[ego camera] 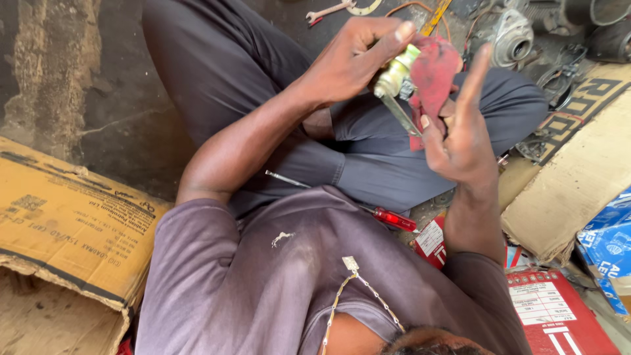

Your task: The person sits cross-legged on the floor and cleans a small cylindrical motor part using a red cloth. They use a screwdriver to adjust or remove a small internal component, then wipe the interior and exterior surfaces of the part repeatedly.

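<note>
My left hand (351,59) pinches a small pale yellow-green metal part (396,73) between thumb and fingers; a thin metal blade sticks out below it. My right hand (460,138) holds a red rag (435,75) against the part, with the index finger pointing up. Both hands are raised over my crossed legs in dark trousers. A screwdriver with a red handle (393,218) lies across my lap, its shaft pointing left.
A worn cardboard box (66,230) lies at the left. At the right are flattened cardboard (578,171), a red carton (559,315) and a blue package (608,243). Metal engine parts (513,36) and a wrench (328,10) lie on the dark floor ahead.
</note>
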